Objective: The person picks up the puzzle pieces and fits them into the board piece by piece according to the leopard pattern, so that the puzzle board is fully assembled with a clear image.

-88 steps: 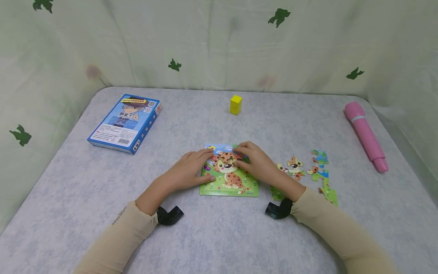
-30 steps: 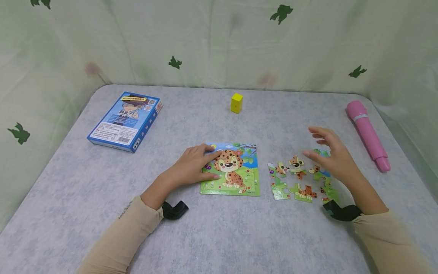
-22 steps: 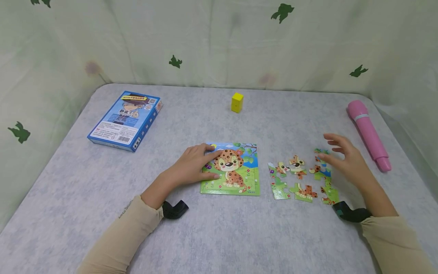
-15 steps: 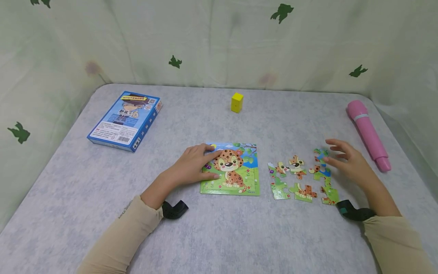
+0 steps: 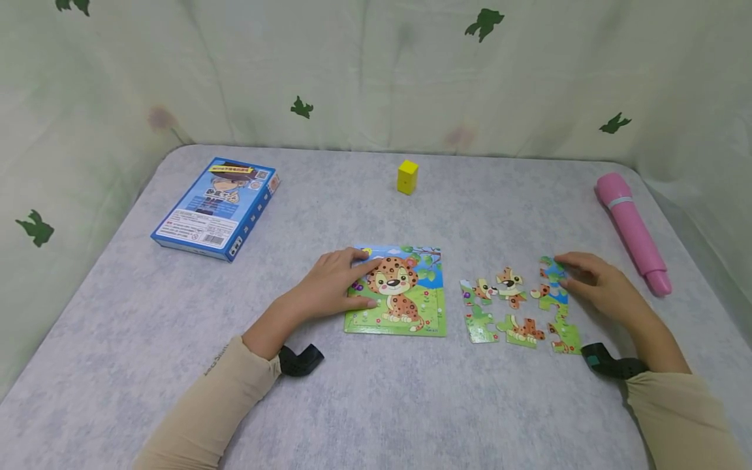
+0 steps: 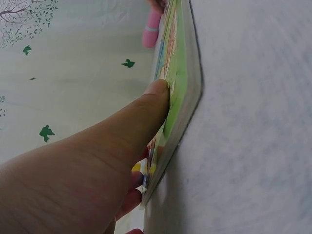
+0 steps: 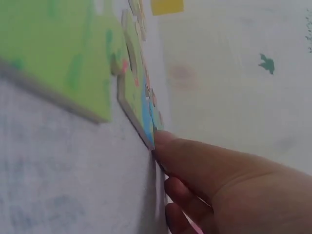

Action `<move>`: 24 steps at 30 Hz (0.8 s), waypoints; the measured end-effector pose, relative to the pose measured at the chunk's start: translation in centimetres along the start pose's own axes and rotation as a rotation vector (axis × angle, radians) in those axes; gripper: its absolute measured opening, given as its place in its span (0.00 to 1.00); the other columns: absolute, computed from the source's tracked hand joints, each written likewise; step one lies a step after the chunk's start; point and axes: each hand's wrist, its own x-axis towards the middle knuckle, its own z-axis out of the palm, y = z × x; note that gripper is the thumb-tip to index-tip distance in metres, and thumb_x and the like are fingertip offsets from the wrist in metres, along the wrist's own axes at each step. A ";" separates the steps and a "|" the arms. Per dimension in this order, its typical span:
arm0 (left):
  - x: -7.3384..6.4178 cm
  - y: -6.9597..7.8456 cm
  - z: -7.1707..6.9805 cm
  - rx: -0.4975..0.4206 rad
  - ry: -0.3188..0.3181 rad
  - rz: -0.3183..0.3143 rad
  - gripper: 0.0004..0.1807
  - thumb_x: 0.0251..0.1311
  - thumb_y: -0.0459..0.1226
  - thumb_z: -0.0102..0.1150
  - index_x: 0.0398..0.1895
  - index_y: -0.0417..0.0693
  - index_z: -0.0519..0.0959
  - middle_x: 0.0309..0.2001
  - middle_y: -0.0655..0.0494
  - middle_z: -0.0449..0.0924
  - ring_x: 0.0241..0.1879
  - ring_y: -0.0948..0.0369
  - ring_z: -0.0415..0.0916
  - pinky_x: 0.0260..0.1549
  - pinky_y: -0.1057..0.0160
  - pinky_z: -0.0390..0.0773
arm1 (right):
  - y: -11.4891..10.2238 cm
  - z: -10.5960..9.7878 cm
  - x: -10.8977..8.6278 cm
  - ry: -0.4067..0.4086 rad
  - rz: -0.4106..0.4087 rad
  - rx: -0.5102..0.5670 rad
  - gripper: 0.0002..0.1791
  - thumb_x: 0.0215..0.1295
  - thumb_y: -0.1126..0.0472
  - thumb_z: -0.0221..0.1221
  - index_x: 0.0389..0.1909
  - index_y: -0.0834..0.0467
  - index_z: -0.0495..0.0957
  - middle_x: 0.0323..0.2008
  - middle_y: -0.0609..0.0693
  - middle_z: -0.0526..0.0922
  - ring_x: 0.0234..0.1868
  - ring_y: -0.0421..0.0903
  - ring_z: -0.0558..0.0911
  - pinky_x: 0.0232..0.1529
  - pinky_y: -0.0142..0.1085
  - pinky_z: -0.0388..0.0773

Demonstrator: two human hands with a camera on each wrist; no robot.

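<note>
In the head view a square puzzle board point(image 5: 413, 318) with a cartoon leopard picture lies mid-table. My left hand point(image 5: 329, 287) rests on its left side, thumb and fingers spread over the picture; the left wrist view shows the thumb point(image 6: 141, 112) touching its face. To the right lie several loose puzzle pieces point(image 5: 521, 331), spaced apart. My right hand point(image 5: 605, 287) is at the right-hand column of pieces point(image 5: 551, 267), index finger and thumb touching its upper right edge. In the right wrist view the thumb point(image 7: 170, 144) meets a piece's edge, other fingers bent below.
A blue printed box point(image 5: 214, 209) lies at the back left. The yellow block point(image 5: 407, 177) stands at the back middle. A pink cylindrical object with a narrower tip point(image 5: 633, 232) lies at the right. A pale curtain closes off the back and sides.
My right hand has left the board, moved right over the loose pieces, then come down to the right column's edge. A lower right piece has shifted slightly. My left hand has stayed on the board.
</note>
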 end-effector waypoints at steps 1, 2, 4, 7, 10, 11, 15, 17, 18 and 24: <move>0.0 0.0 0.0 -0.002 -0.001 -0.001 0.40 0.53 0.60 0.52 0.68 0.58 0.56 0.62 0.48 0.57 0.60 0.50 0.54 0.57 0.48 0.52 | 0.0 0.0 0.1 0.009 -0.002 -0.008 0.23 0.63 0.57 0.55 0.57 0.63 0.68 0.56 0.63 0.66 0.53 0.59 0.65 0.52 0.47 0.63; 0.0 0.0 0.0 -0.003 -0.001 -0.002 0.40 0.53 0.60 0.52 0.68 0.58 0.56 0.62 0.48 0.57 0.60 0.50 0.54 0.57 0.48 0.52 | -0.1 0.1 0.1 0.023 0.000 -0.021 0.24 0.62 0.57 0.55 0.57 0.64 0.68 0.54 0.63 0.66 0.52 0.59 0.65 0.49 0.52 0.63; 0.0 0.1 -0.1 -0.005 -0.001 -0.001 0.40 0.53 0.60 0.52 0.68 0.58 0.56 0.62 0.48 0.57 0.60 0.50 0.54 0.57 0.48 0.51 | -0.2 0.0 0.1 0.045 0.015 -0.032 0.25 0.62 0.56 0.56 0.57 0.65 0.68 0.53 0.64 0.66 0.49 0.60 0.66 0.45 0.56 0.63; 0.0 0.0 0.0 -0.006 0.005 0.004 0.41 0.53 0.60 0.52 0.68 0.58 0.56 0.62 0.47 0.57 0.60 0.49 0.54 0.57 0.48 0.51 | -0.9 -0.2 0.1 0.080 0.034 -0.023 0.27 0.63 0.56 0.55 0.59 0.66 0.66 0.53 0.65 0.65 0.47 0.62 0.67 0.42 0.53 0.66; 0.0 0.0 0.0 -0.007 0.011 0.007 0.41 0.53 0.61 0.52 0.68 0.58 0.56 0.61 0.48 0.57 0.60 0.49 0.54 0.57 0.48 0.51 | -2.0 -0.5 0.2 0.119 0.020 0.007 0.26 0.62 0.57 0.56 0.59 0.63 0.66 0.54 0.62 0.65 0.48 0.60 0.68 0.43 0.36 0.68; 0.0 0.0 0.0 -0.007 0.012 0.009 0.41 0.53 0.61 0.52 0.68 0.58 0.56 0.61 0.47 0.57 0.60 0.49 0.54 0.57 0.48 0.51 | -2.5 -0.6 0.3 0.136 0.002 0.012 0.26 0.61 0.58 0.57 0.59 0.63 0.66 0.54 0.61 0.65 0.48 0.59 0.68 0.43 0.31 0.67; 0.0 0.1 -0.1 -0.011 0.014 0.012 0.41 0.53 0.60 0.52 0.68 0.57 0.56 0.61 0.47 0.58 0.60 0.50 0.54 0.57 0.48 0.51 | -5.1 -0.4 0.4 0.190 -0.093 0.016 0.25 0.59 0.61 0.59 0.58 0.61 0.69 0.53 0.58 0.67 0.47 0.56 0.69 0.38 0.21 0.62; 0.0 0.1 -0.1 -0.014 0.015 0.015 0.40 0.53 0.60 0.52 0.68 0.57 0.56 0.61 0.47 0.58 0.60 0.49 0.54 0.57 0.48 0.51 | -6.6 -0.1 0.5 0.201 -0.154 0.014 0.25 0.58 0.63 0.59 0.57 0.61 0.69 0.53 0.57 0.68 0.47 0.55 0.69 0.38 0.26 0.64; 0.0 0.1 -0.1 -0.016 0.014 0.015 0.40 0.53 0.60 0.52 0.68 0.57 0.56 0.61 0.47 0.58 0.60 0.50 0.54 0.57 0.48 0.51 | -7.3 0.1 0.6 0.200 -0.189 0.012 0.25 0.58 0.64 0.60 0.57 0.61 0.69 0.53 0.56 0.68 0.46 0.56 0.70 0.38 0.27 0.65; 0.0 0.3 -0.1 -0.005 0.024 0.012 0.40 0.53 0.60 0.51 0.67 0.55 0.57 0.60 0.48 0.58 0.60 0.50 0.54 0.57 0.48 0.51 | -10.9 2.5 1.8 0.135 -0.400 0.037 0.26 0.55 0.70 0.61 0.56 0.64 0.69 0.51 0.55 0.68 0.48 0.51 0.70 0.44 0.34 0.69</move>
